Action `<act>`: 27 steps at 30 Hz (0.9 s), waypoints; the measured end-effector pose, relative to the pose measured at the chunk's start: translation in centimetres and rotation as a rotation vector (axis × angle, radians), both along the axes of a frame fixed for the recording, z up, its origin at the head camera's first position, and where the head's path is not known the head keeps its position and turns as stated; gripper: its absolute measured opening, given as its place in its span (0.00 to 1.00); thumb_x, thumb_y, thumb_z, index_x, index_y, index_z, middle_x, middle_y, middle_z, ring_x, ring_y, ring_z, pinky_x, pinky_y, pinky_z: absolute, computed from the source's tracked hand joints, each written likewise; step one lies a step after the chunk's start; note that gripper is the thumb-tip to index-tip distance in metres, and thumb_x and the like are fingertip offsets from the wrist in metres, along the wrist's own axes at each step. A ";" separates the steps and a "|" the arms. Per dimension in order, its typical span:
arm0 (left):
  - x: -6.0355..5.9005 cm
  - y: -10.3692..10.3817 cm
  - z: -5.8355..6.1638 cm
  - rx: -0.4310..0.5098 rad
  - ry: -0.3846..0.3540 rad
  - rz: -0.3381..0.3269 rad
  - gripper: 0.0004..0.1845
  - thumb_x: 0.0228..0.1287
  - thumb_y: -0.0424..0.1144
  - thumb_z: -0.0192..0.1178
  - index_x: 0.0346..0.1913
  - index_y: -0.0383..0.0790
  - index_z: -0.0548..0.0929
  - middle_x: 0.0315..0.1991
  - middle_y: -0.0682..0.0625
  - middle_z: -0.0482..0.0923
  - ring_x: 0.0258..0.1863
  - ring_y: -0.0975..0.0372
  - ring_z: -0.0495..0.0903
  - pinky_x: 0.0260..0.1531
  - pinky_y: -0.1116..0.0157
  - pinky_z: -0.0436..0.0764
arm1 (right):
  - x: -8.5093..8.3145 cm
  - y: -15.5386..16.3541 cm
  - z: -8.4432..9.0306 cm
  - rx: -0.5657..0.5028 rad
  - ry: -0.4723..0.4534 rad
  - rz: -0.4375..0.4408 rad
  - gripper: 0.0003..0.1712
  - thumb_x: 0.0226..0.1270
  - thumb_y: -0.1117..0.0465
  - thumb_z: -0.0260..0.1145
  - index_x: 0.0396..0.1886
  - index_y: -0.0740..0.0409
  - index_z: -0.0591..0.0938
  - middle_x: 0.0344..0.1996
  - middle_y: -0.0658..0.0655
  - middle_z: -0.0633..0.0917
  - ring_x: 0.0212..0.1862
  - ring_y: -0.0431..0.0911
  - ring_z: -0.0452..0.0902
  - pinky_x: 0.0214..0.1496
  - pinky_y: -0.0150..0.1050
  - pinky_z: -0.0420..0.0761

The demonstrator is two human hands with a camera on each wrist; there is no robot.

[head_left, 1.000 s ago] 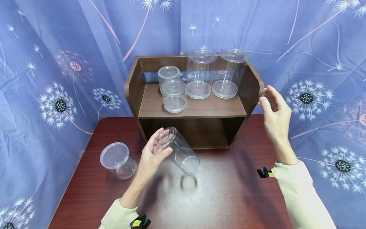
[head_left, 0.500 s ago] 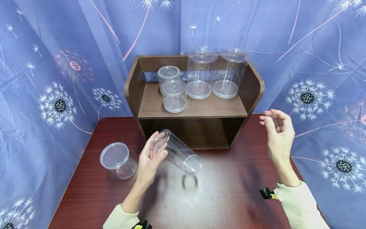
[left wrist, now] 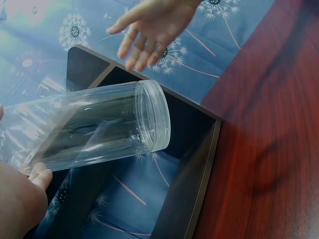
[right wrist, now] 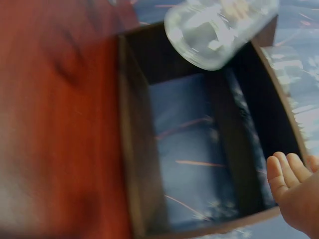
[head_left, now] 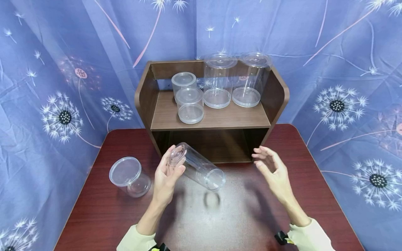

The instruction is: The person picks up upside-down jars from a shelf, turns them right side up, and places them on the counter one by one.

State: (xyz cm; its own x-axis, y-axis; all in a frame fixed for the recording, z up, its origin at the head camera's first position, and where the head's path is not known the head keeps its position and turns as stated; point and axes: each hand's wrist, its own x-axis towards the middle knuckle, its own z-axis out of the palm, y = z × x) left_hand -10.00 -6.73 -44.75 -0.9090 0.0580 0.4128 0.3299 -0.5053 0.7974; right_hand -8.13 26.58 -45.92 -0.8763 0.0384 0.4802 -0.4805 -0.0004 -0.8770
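My left hand (head_left: pixel 166 177) grips a tall clear plastic jar (head_left: pixel 201 168) near one end, thumb on one side and fingers on the other. The jar is tilted above the table, its far end pointing right and down. A ridged clear lid (left wrist: pixel 153 115) caps that end in the left wrist view. My right hand (head_left: pixel 276 174) is apart from the jar, to its right, holding nothing, its fingers loosely bent. In the right wrist view the jar (right wrist: pixel 214 37) shows blurred at the top, well away from the right hand's fingers.
A brown two-tier shelf (head_left: pixel 210 121) stands behind the hands. On its upper board are two small jars (head_left: pixel 191 111) and two tall, wide jars (head_left: pixel 217 82). More clear containers (head_left: pixel 125 170) stand at the left of the red-brown table (head_left: pixel 91 216). A blue curtain (head_left: pixel 238 31) surrounds it.
My right hand has come away from the shelf's right side, down and then left toward the jar. The left hand keeps its grip while the jar tips slightly flatter.
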 end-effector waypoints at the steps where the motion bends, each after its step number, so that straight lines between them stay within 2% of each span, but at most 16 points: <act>1: 0.0 0.1 0.0 0.008 0.004 -0.005 0.38 0.61 0.15 0.57 0.75 0.21 0.57 0.68 0.42 0.73 0.67 0.53 0.75 0.69 0.54 0.70 | 0.2 -0.3 -0.4 0.020 -0.011 0.013 0.29 0.70 0.81 0.59 0.71 0.73 0.69 0.61 0.65 0.80 0.60 0.51 0.80 0.61 0.37 0.80; 4: 0.0 0.2 0.0 0.024 0.017 -0.015 0.38 0.62 0.15 0.57 0.75 0.22 0.58 0.68 0.42 0.73 0.67 0.53 0.76 0.69 0.54 0.70 | 0.6 -1.3 -1.6 0.072 -0.039 0.045 0.33 0.69 0.82 0.59 0.73 0.70 0.68 0.63 0.60 0.80 0.62 0.50 0.79 0.62 0.37 0.79; 7: -0.1 0.4 0.1 0.032 0.026 -0.020 0.38 0.62 0.15 0.57 0.75 0.21 0.57 0.68 0.43 0.74 0.67 0.52 0.76 0.69 0.55 0.70 | 0.9 -2.1 -2.6 0.092 -0.048 0.076 0.34 0.68 0.82 0.59 0.74 0.70 0.67 0.63 0.59 0.80 0.62 0.50 0.78 0.61 0.37 0.79; 14: 0.0 0.6 0.1 0.043 0.029 -0.021 0.38 0.61 0.14 0.56 0.75 0.21 0.58 0.68 0.43 0.74 0.68 0.51 0.75 0.68 0.55 0.70 | 1.5 -3.7 -4.8 0.117 -0.072 0.156 0.37 0.65 0.82 0.62 0.74 0.76 0.64 0.65 0.55 0.79 0.64 0.49 0.77 0.61 0.37 0.79; 22: 0.0 1.0 0.0 0.083 0.090 -0.062 0.35 0.65 0.16 0.57 0.75 0.23 0.60 0.69 0.41 0.73 0.69 0.48 0.73 0.70 0.53 0.69 | 2.2 -5.5 -6.0 0.127 -0.156 0.250 0.44 0.63 0.79 0.66 0.77 0.72 0.60 0.69 0.73 0.71 0.67 0.40 0.73 0.65 0.33 0.74; 27: 0.1 1.2 0.0 0.113 0.111 -0.104 0.33 0.68 0.17 0.55 0.75 0.27 0.62 0.70 0.40 0.73 0.70 0.47 0.72 0.71 0.54 0.68 | 2.4 -6.1 -6.3 0.118 -0.223 0.284 0.48 0.63 0.77 0.70 0.80 0.67 0.57 0.69 0.72 0.71 0.65 0.42 0.75 0.65 0.30 0.73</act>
State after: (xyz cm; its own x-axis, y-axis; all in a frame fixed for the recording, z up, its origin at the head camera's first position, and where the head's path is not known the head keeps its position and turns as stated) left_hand -9.95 -5.54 -44.78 -0.8492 0.0968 0.5191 0.3536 -0.6257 0.6953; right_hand -5.73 20.48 -52.18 -0.9275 -0.2654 0.2633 -0.2735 0.0013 -0.9619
